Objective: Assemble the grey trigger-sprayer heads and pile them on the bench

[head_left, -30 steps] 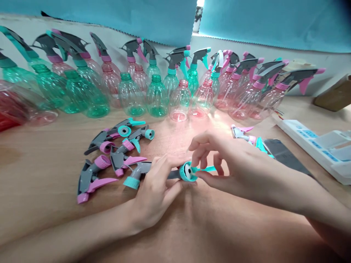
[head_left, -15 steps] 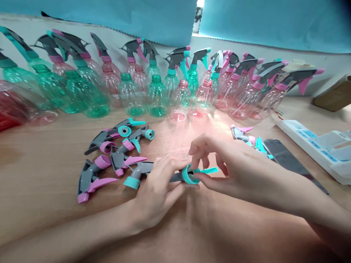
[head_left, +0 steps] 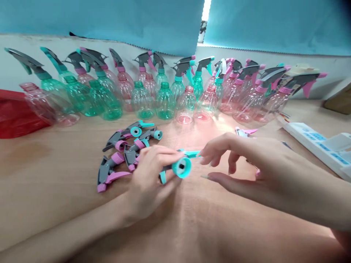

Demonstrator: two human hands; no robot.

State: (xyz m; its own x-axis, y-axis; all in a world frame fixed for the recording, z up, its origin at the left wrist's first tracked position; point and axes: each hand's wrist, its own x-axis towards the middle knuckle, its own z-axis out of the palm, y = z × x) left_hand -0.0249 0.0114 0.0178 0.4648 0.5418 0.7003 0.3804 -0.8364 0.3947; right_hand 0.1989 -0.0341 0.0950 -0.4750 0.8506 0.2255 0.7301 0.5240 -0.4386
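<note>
My left hand (head_left: 150,179) is closed around a grey and turquoise trigger sprayer head (head_left: 182,167), its round collar turned toward me and showing a white disc with a dark centre. Just to the right of the collar is my right hand (head_left: 236,164), thumb and fingers apart with nothing between them. Its fingertips come close to the turquoise trigger; whether they touch it I cannot tell. Left of my left hand lies a loose group of grey sprayer heads with pink or turquoise collars, such as a pink one (head_left: 111,171). My left hand partly covers that group.
Along the wall stand several green and pink bottles, some open-necked like the green bottle (head_left: 165,102), others topped with sprayers. A red bag (head_left: 22,115) lies at far left. To the right are another sprayer head (head_left: 245,132) and a white compartment box (head_left: 315,142).
My right hand has drawn back from the collar and its fingers have spread. The held sprayer head has turned, its collar facing me more. The camera view has shifted left.
</note>
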